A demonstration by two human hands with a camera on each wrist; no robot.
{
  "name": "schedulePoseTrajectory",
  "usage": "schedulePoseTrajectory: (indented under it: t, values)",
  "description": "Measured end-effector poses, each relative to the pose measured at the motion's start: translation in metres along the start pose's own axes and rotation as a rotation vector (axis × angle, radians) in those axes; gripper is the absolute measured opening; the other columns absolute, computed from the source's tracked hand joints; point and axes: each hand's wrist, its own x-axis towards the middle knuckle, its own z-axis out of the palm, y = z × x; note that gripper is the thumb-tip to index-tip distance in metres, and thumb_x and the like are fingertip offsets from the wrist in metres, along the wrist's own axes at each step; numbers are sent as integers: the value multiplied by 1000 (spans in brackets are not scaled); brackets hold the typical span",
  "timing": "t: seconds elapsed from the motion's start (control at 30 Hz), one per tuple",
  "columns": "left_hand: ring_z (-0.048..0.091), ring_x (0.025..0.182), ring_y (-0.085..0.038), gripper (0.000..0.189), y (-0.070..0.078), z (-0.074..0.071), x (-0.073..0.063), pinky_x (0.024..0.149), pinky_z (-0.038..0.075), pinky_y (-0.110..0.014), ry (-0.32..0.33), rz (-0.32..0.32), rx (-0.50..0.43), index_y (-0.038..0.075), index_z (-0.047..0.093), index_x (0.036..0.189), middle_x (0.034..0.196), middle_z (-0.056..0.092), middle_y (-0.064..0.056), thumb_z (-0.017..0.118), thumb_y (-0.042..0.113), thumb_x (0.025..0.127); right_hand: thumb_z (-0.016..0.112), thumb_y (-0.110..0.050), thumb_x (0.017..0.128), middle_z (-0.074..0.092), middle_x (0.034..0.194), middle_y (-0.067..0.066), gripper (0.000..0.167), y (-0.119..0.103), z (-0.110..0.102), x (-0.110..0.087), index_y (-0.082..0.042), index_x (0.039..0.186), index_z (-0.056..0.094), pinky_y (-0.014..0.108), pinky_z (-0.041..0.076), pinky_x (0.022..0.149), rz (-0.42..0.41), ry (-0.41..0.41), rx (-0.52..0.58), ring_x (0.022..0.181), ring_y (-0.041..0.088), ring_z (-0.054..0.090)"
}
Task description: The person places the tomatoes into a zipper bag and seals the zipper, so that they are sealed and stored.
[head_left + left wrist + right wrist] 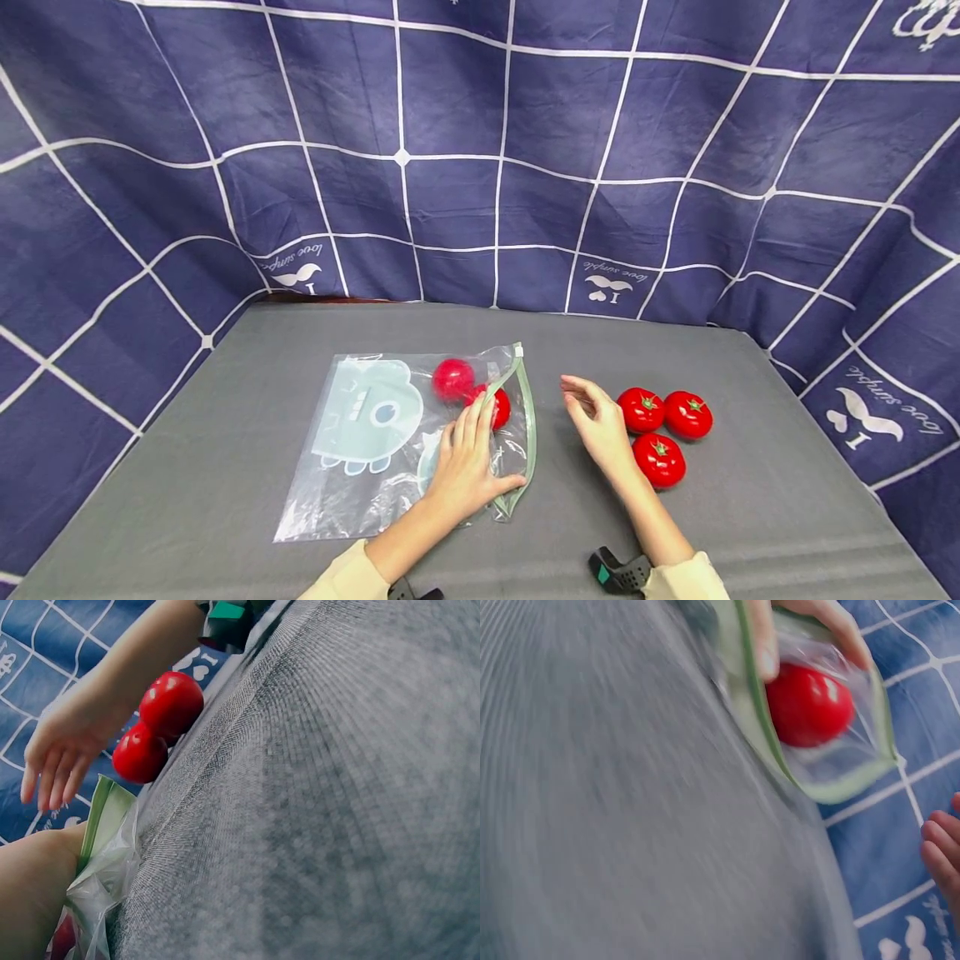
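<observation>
- Navy white-gridded curtain (450, 92): "I" and "love simple", upside down in the head view, on the left print (300, 273), middle print (609, 283) and right print (866, 414).
- Same curtain, left wrist view: "I" beside a heart (201, 673).

Free gap is seen btwn bag (382, 483) & R hand (602, 427); bag mouth (532, 421) partly spanned by L hand (465, 471); R of R hand, way barred by 3 tomatoes (659, 461).
</observation>
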Motion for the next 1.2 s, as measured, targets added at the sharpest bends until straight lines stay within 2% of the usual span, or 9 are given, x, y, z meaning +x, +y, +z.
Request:
schedulePoseTrajectory:
  t: [0.17, 0.27, 0.33, 0.47, 0.57, 0.8, 0.97, 1.1, 1.2]
  values:
    - [31, 129, -21, 119, 0, 1, 0, 100, 32, -44, -2, -5, -32, 8, 20, 143, 145, 27, -5, 78, 57, 51, 56, -3, 87, 64, 105, 21, 26, 23, -27, 0, 2, 112, 60, 3, 42, 76, -15, 48, -21, 89, -5, 59]
    - [29, 131, -23, 119, -1, 1, 0, 102, 32, -43, -1, -6, -54, 7, 19, 143, 146, 26, -7, 78, 56, 52, 55, -4, 87, 64, 105, 19, 26, 28, -44, 1, 1, 112, 60, 3, 42, 77, -12, 103, -30, 88, -11, 57]
    - [28, 132, -23, 119, -1, 1, 0, 104, 31, -43, -5, -9, -61, 6, 18, 143, 146, 26, -8, 78, 56, 53, 55, -4, 88, 66, 103, 11, 26, 29, -54, 2, 0, 112, 61, 3, 43, 77, 8, 150, -21, 88, -10, 57]
    - [26, 134, -22, 119, -1, 2, 1, 106, 30, -44, -32, -31, -92, 6, 15, 144, 147, 25, -8, 76, 57, 55, 54, -5, 88, 63, 95, -17, 26, 31, -73, 5, -3, 113, 62, 3, 42, 76, 79, 232, -53, 87, -10, 57]
    - [25, 136, -21, 121, -1, 2, 1, 107, 27, -47, -52, -56, -152, 7, 12, 145, 149, 22, -6, 77, 56, 55, 54, -6, 88, 59, 90, -28, 27, 36, -86, 8, -3, 114, 61, 2, 41, 75, 132, 281, -71, 85, -13, 56]
    - [22, 138, -21, 127, -1, 2, 2, 108, 22, -50, -78, -106, -278, 9, 6, 146, 151, 19, -7, 82, 48, 52, 52, -13, 90, 58, 87, -31, 30, 53, -114, 7, -2, 117, 59, 2, 39, 75, 203, 375, -77, 84, -16, 54]
    - [24, 137, -25, 126, -2, 2, 2, 108, 20, -53, -68, -114, -387, 9, 6, 146, 150, 21, -10, 83, 42, 51, 52, -16, 90, 62, 87, -29, 28, 83, -130, 3, -7, 116, 61, 3, 38, 73, 200, 453, -14, 84, -13, 55]
    - [24, 136, -29, 120, -2, 2, 3, 108, 17, -55, -41, -119, -534, 11, 8, 146, 148, 24, -13, 83, 37, 55, 52, -9, 89, 63, 81, -29, 25, 94, -133, 0, -5, 110, 65, 4, 38, 71, 178, 568, 26, 79, -11, 57]
    - [23, 136, -32, 115, -2, 0, 2, 108, 14, -55, -34, -139, -643, 14, 10, 146, 148, 24, -13, 82, 34, 59, 51, -4, 87, 62, 78, -30, 24, 97, -132, -2, -2, 107, 65, 6, 38, 67, 214, 617, 27, 76, -10, 56]
